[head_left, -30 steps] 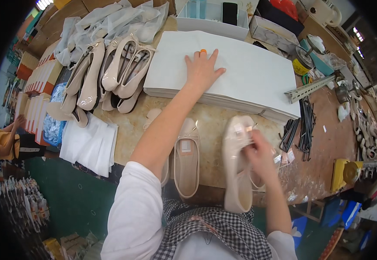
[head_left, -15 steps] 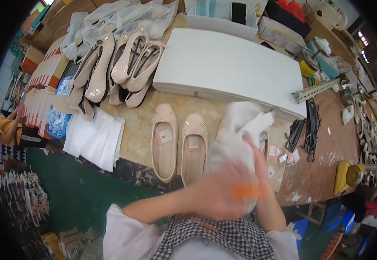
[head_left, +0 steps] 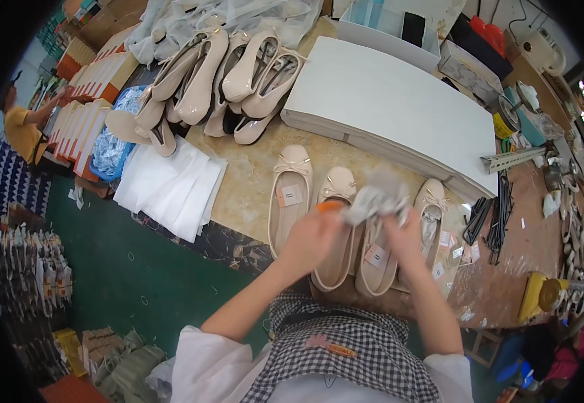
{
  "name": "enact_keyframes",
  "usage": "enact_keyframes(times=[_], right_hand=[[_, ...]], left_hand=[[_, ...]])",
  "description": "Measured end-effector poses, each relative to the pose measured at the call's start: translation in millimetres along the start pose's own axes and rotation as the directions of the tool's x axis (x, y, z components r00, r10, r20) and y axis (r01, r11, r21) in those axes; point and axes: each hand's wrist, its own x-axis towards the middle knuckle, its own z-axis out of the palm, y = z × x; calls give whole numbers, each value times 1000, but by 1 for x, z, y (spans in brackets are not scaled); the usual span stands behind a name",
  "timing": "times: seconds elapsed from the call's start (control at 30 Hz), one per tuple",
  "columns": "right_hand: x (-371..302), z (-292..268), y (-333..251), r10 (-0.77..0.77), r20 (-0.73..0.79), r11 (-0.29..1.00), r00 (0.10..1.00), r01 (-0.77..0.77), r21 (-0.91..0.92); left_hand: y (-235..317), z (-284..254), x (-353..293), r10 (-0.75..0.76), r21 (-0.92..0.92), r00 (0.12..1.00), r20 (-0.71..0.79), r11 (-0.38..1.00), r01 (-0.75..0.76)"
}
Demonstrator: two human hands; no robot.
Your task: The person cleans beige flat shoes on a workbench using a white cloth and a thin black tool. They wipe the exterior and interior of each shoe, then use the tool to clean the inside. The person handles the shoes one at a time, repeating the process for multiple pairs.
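Several beige ballet flats with small bows stand in a row on the table before me, among them a left-hand shoe (head_left: 280, 225) and a right-hand shoe (head_left: 432, 221). Above the middle shoes is a crumpled greyish-white sheet of thin paper (head_left: 376, 198), partly blurred. My right hand (head_left: 404, 242) is closed on its right side. At its left end my left hand (head_left: 313, 235) pinches, with a band of orange (head_left: 332, 205) at the fingers. Small printed labels lie inside some shoes. Crumpled stuffing (head_left: 430, 225) shows in the right-hand one.
More beige flats (head_left: 201, 80) are piled at the back left, above a stack of white sheets (head_left: 171, 188). A long white box (head_left: 393, 107) lies along the back. Black strips (head_left: 483, 225) and clear packets lie to the right. A person in yellow (head_left: 23, 127) stands far left.
The white paper, spread and blurred before, is now a smaller crumpled bunch. My hands have moved apart, the left one leftward. My view has shifted, so the table appears farther right.
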Motion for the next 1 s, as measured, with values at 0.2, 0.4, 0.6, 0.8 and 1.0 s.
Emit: enact_keyframes(times=[0.2,0.4,0.6,0.8,1.0], right_hand=[[2,39,4,-405,224,477,886,414,-775],[45,76,7,-475,227,160,850,337,-928],[52,45,-1,-421,32,666,906,333,-667],[70,37,26,-511,11,715,860,432,-550],[-9,-4,-17,-403,28,823,915,376,-426]], left_hand=[[19,9,-54,49,797,906,420,457,-395],[9,49,-63,-10,854,930,368,400,-333],[5,56,-67,26,873,932,361,340,-348],[71,18,12,-341,803,775,532,494,-333],[37,14,239,624,888,776,92,302,-347]])
